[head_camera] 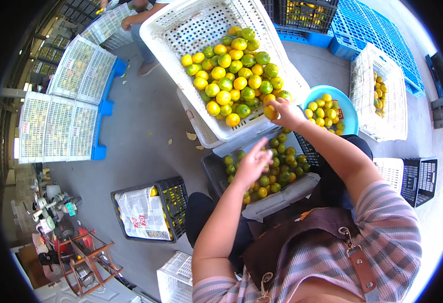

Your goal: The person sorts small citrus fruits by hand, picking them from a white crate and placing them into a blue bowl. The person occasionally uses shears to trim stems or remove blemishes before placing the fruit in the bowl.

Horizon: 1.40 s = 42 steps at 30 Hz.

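Note:
My right hand (pixel 289 114) grips an orange-yellow mandarin (pixel 270 112) at the near right corner of a white plastic crate (pixel 176 32). Many yellow and green mandarins (pixel 224 97) lie in that crate, which is tilted towards me. Lower down, my left hand (pixel 254 163) is slightly blurred, with its fingers apart and no fruit seen in it. Under it, between my knees, stands a black plastic crate (pixel 216 178) lined with newspaper (pixel 282 197). Mostly green mandarins (pixel 282 166) fill much of its inside; my left hand and forearm hide some of them.
A light-blue basin (pixel 352 110) of yellow mandarins and a white crate (pixel 391 113) stand to the right. At left is a newspaper-covered black crate (pixel 178 189). Stacked white crates (pixel 55 128) rest on a blue pallet (pixel 99 132). Another person's arm (pixel 140 18) shows beyond.

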### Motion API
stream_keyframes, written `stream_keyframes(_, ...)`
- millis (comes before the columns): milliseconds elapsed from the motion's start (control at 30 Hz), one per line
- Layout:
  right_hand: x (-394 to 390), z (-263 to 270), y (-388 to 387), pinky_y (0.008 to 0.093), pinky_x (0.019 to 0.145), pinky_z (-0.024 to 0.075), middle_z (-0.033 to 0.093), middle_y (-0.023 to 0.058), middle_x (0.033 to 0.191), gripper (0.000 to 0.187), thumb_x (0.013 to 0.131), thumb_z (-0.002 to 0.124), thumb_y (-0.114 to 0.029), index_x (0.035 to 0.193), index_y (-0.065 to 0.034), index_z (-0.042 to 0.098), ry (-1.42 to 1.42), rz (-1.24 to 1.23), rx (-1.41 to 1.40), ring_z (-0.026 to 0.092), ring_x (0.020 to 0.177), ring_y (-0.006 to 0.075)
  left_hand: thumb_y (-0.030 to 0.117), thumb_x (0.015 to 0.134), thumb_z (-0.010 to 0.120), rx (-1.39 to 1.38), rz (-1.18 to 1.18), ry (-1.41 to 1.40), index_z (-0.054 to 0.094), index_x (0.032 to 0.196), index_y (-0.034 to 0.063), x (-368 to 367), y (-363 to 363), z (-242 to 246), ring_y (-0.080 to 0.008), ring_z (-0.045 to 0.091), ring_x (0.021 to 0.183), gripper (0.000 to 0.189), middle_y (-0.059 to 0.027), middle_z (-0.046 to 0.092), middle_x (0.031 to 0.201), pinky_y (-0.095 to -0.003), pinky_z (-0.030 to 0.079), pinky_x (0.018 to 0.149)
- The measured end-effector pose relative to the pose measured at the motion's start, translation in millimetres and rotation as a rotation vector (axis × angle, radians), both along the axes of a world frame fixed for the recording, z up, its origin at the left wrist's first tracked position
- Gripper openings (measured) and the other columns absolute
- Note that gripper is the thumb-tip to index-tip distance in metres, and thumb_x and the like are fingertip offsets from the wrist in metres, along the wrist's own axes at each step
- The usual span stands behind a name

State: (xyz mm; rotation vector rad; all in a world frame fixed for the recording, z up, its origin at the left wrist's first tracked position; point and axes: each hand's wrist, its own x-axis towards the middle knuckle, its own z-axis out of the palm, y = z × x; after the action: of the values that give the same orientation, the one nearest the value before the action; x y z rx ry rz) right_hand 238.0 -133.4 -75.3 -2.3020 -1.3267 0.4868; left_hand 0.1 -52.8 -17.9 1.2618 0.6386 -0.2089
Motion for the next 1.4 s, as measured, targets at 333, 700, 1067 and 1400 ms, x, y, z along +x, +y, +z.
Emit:
stream_keyframes(333, 28.6, -5.5, -4.8, 0.0445, 0.095, 0.0527, 0.061, 0.0152, 0.128, 0.056, 0.090, 0.071, -0.024, 0.140, -0.0088, 0.051, -0.241, -0.152, -0.088, 0.060, 0.117, 0.0351, 0.044, 0.106, 0.038, -0.766, 0.493, -0.318, 0.055, 0.131, 0.0076, 25.3, 30.2, -24.1, -0.0359, 0.064, 0.111, 0.048, -0.0160, 0.060, 0.126, -0.0421, 0.057, 0.090)
stream_keyframes(700, 48.9, 0.9, -4.8, 0.0349, 0.077, 0.0607, 0.068, 0.0197, 0.120, 0.050, 0.097, 0.057, -0.032, 0.138, -0.0054, 0.051, 1.203, -0.461, 0.433, 0.072, 0.094, 0.0260, 0.019, 0.103, 0.058, -0.532, 0.572, -0.316, 0.055, 0.129, 0.0088, 27.6, 27.2, -22.8, -0.0333, 0.064, 0.113, 0.029, -0.0138, 0.062, 0.122, -0.0441, 0.056, 0.099)
stream_keyframes(1067, 19.9, 23.6, -6.2, 0.0314, 0.051, 0.0579, 0.069, 0.0090, 0.094, 0.030, 0.097, 0.059, -0.037, 0.099, -0.0073, 0.066, 1.283, -0.349, 0.060, 0.072, 0.076, 0.0202, 0.041, 0.104, 0.035, -1.103, 0.616, -0.485, 0.057, 0.122, 0.0022, 18.1, 42.3, -14.7, -0.0301, 0.067, 0.090, 0.048, -0.0191, 0.065, 0.099, -0.0346, 0.059, 0.078)
stream_keyframes(1400, -7.3, 34.3, -4.5, 0.0372, 0.075, 0.0583, 0.073, 0.0132, 0.101, 0.041, 0.097, 0.060, -0.040, 0.110, -0.0029, 0.069, 0.572, 0.351, -0.295, 0.070, 0.088, 0.0247, 0.039, 0.101, 0.041, -1.095, 0.536, -0.566, 0.055, 0.126, 0.0057, 20.7, 38.8, -7.7, -0.0228, 0.053, 0.081, 0.044, -0.0120, 0.057, 0.095, -0.0326, 0.047, 0.072)
